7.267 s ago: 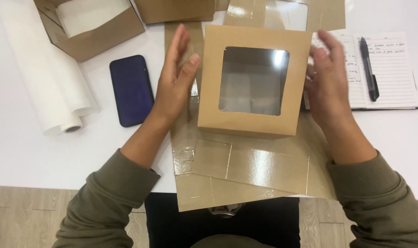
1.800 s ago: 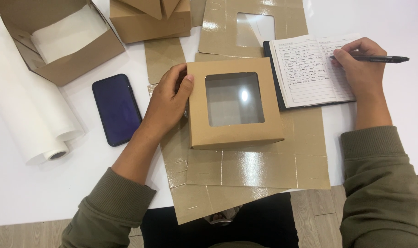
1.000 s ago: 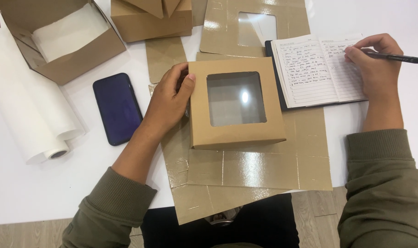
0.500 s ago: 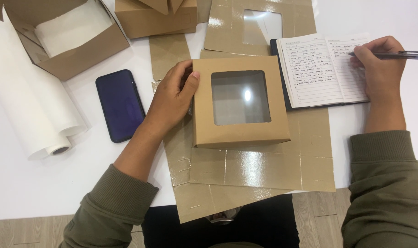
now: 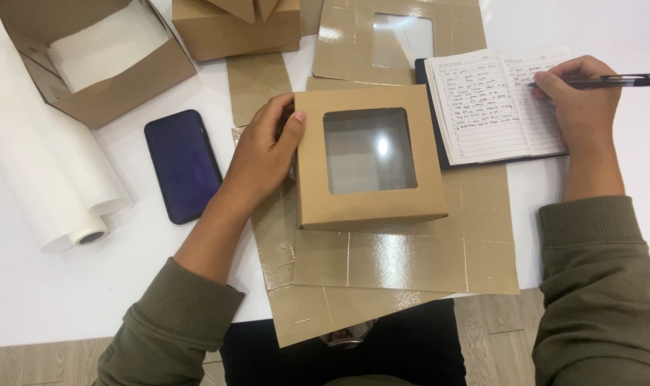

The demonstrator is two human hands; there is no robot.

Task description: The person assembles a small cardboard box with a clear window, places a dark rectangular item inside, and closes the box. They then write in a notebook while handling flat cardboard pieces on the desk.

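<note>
A folded brown cardboard box with a clear window lid (image 5: 371, 207) stands on a stack of flat unfolded box sheets (image 5: 403, 264). My left hand (image 5: 260, 154) rests against the box's left side, fingers curled over its top left corner. My right hand (image 5: 578, 96) grips a black pen (image 5: 611, 81) with its tip on the right page of an open lined notebook (image 5: 482, 107), which lies just right of the box.
A dark phone (image 5: 182, 164) lies left of my left hand. A roll of white paper (image 5: 46, 171) sits at the far left. An open brown box lined with white paper (image 5: 100, 61) and another brown box (image 5: 235, 28) stand at the back on the white table (image 5: 67, 293).
Seven seconds ago both hands held the box and the pen lay on the notebook. Now my right hand holds the pen on the page. My left hand stays on the box.
</note>
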